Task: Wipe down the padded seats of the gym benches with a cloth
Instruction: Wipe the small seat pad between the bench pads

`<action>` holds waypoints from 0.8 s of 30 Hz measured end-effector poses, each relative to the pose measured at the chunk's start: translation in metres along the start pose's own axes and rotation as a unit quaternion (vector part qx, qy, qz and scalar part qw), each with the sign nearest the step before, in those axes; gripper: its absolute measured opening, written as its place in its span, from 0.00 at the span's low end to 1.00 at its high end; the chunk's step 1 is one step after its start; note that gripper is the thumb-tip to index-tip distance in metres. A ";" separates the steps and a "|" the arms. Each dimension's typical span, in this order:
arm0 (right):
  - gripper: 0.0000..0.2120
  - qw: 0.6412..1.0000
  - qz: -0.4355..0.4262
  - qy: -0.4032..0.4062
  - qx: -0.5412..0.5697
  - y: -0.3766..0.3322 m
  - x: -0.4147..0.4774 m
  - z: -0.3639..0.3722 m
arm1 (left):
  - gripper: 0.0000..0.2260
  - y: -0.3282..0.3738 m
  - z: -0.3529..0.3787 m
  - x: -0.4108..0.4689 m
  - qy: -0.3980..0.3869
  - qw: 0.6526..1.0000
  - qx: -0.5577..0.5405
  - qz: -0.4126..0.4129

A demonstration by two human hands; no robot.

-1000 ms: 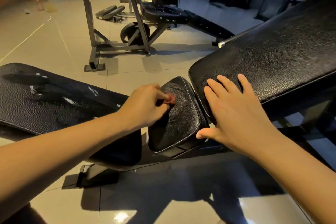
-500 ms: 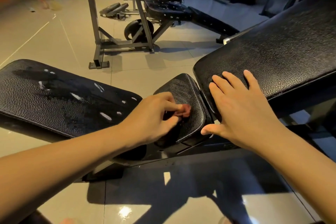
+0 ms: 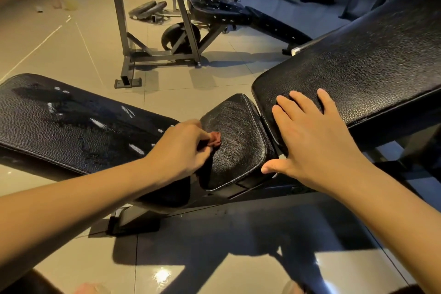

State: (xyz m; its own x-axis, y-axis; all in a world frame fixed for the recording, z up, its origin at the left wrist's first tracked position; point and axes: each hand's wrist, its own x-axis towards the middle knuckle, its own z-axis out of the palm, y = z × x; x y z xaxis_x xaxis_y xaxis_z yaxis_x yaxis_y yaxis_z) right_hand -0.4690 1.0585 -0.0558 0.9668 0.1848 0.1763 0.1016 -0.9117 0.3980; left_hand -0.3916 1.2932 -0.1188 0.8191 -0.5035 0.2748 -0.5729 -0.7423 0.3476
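- Black pebbled leather-look padding covers the small seat pad at the centre of the view, between two longer pads
- The left hand has its fingers curled, pinching a small bunched reddish cloth – the cloth touches the left part of the seat pad
- The right hand lies flat with straight, spread fingers on the lower end of the tilted backrest pad, just right of the seat pad; its thumb points toward the seat pad's near right corner
- The hands are apart, with the seat pad between them
- On the left, a long bench pad shows pale flecks and darker smears
- Beyond, on the beige tiled floor, stand a grey metal rack and another black bench – a weight plate leans by the rack
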 end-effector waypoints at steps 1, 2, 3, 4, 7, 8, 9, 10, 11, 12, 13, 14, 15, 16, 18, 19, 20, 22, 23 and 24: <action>0.58 1.000 0.001 -0.002 0.000 0.000 0.000 0.000 | 0.10 0.004 -0.002 -0.004 -0.008 1.000 -0.008 0.020; 0.58 1.000 0.002 -0.004 0.000 0.000 0.000 0.000 | 0.10 0.013 -0.004 -0.011 -0.017 0.998 -0.025 0.050; 0.58 1.000 0.002 -0.004 0.000 0.000 0.000 0.000 | 0.10 0.024 -0.007 -0.020 -0.025 0.995 -0.058 0.075; 0.57 1.000 0.002 -0.003 0.000 0.000 0.000 0.000 | 0.10 0.032 -0.009 -0.027 -0.030 0.992 -0.091 0.084; 0.57 1.000 0.000 0.003 0.001 0.000 0.000 0.000 | 0.09 0.022 0.000 -0.018 -0.003 0.996 -0.077 0.037; 0.57 1.000 0.000 0.004 0.000 0.001 -0.001 0.000 | 0.09 0.012 0.004 -0.011 0.012 0.999 -0.046 0.006; 0.57 1.000 0.000 0.004 0.000 0.001 -0.001 0.000 | 0.10 0.005 0.006 -0.006 0.022 0.999 -0.022 -0.026; 0.57 1.000 -0.001 0.003 -0.001 0.001 -0.001 0.000 | 0.10 0.001 0.006 -0.003 0.024 0.999 -0.006 -0.046; 0.57 1.000 -0.002 0.004 0.000 0.000 -0.001 0.000 | 0.10 0.002 0.003 -0.003 0.022 0.999 -0.004 -0.038; 0.57 1.000 -0.003 0.007 0.001 0.001 -0.001 0.001 | 0.10 0.009 0.001 -0.006 0.019 1.000 -0.011 -0.004; 0.57 1.000 -0.002 0.009 0.002 0.001 -0.001 0.001 | 0.09 0.019 -0.002 -0.011 0.013 0.999 -0.022 0.043; 0.57 1.000 -0.001 0.012 0.003 0.001 -0.001 0.001 | 0.09 0.031 -0.006 -0.016 0.004 0.996 -0.041 0.081; 0.56 1.000 -0.001 0.013 0.002 0.001 -0.001 0.001 | 0.09 0.037 -0.009 -0.018 -0.002 0.993 -0.056 0.101; 0.56 1.000 -0.001 0.012 0.001 0.000 -0.001 0.001 | 0.10 0.036 -0.008 -0.015 -0.001 0.993 -0.055 0.105; 0.56 1.000 -0.004 0.012 0.001 0.000 0.000 0.001 | 0.11 0.020 0.000 0.003 0.022 0.998 -0.019 0.061; 0.56 1.000 -0.004 0.012 0.003 0.000 0.000 0.001 | 0.11 0.008 0.003 0.013 0.031 0.999 -0.006 0.015; 0.57 1.000 -0.004 0.011 0.004 0.000 0.000 0.001 | 0.11 -0.001 0.005 0.021 0.034 0.999 -0.006 -0.034; 0.57 1.000 -0.004 0.009 0.006 0.000 -0.001 0.002 | 0.11 -0.004 0.004 0.024 0.033 0.997 -0.004 -0.067; 0.57 1.000 -0.003 0.009 0.005 0.000 0.000 0.003 | 0.11 0.004 0.002 0.020 0.032 0.999 -0.010 -0.041; 0.57 1.000 -0.002 0.009 0.004 0.001 0.000 0.003 | 0.11 0.015 0.000 0.015 0.028 0.999 -0.021 0.000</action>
State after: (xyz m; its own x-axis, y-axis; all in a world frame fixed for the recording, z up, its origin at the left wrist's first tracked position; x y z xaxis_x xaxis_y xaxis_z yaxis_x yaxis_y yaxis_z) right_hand -0.4683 1.0571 -0.0579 0.9621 0.1947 0.1909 0.1071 -0.9137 0.3921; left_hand -0.3878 1.2746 -0.1096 0.8174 -0.4766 0.3235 -0.5738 -0.7228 0.3850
